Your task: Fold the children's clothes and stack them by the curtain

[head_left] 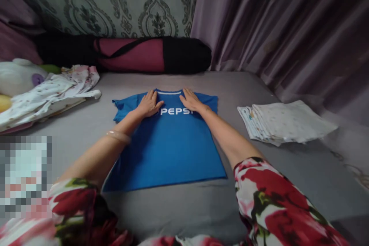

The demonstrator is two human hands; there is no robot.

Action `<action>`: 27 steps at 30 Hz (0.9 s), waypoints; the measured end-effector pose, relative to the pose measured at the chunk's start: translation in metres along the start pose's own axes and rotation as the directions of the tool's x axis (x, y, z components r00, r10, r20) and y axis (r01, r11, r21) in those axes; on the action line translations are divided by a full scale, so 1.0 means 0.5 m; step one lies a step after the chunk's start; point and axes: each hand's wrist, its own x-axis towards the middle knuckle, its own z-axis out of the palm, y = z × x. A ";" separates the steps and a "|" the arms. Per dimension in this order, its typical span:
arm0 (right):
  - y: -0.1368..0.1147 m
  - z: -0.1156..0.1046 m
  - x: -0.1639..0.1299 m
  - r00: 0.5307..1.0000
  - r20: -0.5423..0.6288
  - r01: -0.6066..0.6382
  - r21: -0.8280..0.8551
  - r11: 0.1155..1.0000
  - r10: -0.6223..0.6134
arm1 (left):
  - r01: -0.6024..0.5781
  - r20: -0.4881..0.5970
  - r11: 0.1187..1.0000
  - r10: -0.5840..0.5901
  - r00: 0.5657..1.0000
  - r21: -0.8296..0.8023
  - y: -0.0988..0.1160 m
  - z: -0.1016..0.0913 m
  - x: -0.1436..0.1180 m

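Grey sheeting on the bed (282, 169) is seen under everything, and on it one blue Pepsi T-shirt (170, 150) is laid face up, spread flat with both short sleeves out to the sides and the hem nearest the person. No fold is visible in it yet, so the folding is judged to be at its start: the shirt has been spread and is being smoothed near the collar, while the sleeves and body are left to be turned in. One rolled maroon and black bag (150, 54) is lain along the wall beyond the fingertips. To the outside of the right hand one neat stack of folded white printed cloths (285, 123) is seen, which is taken as finished work; the number of pieces in it cannot be counted. To the outside of the left hand one loose heap of white printed garments (49, 94) is left unfolded, with one white plush toy (17, 75) just beyond it. Two hands are counted. The left hand (149, 104) is pressed flat and open on the chest of the shirt, gripping nothing, and the right hand (190, 100) is likewise laid flat beside it, fingers spread toward the collar. One pale bangle (118, 136) is worn on the left wrist.
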 end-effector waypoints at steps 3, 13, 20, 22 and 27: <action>-0.018 0.005 -0.085 0.992 0.033 0.125 0.015 0.992 -0.125 | -0.120 0.032 0.993 0.120 0.992 0.015 0.005 -0.005 -0.093; -0.006 0.046 -0.331 0.988 0.013 0.157 -0.163 0.974 -0.157 | -0.228 0.074 0.974 0.228 0.971 0.003 0.049 0.016 -0.385; 0.033 0.011 -0.461 0.974 0.113 0.212 -0.159 0.964 -0.195 | -0.256 0.056 0.966 0.254 0.966 0.031 -0.024 -0.006 -0.488; 0.018 -0.002 -0.482 0.975 0.139 0.198 -0.180 0.963 -0.174 | -0.248 0.071 0.967 0.244 0.967 0.050 -0.025 -0.019 -0.505; -0.090 0.008 -0.495 0.952 0.056 0.307 -0.223 0.925 -0.302 | -0.312 -0.019 0.944 0.316 0.949 0.102 0.076 -0.032 -0.499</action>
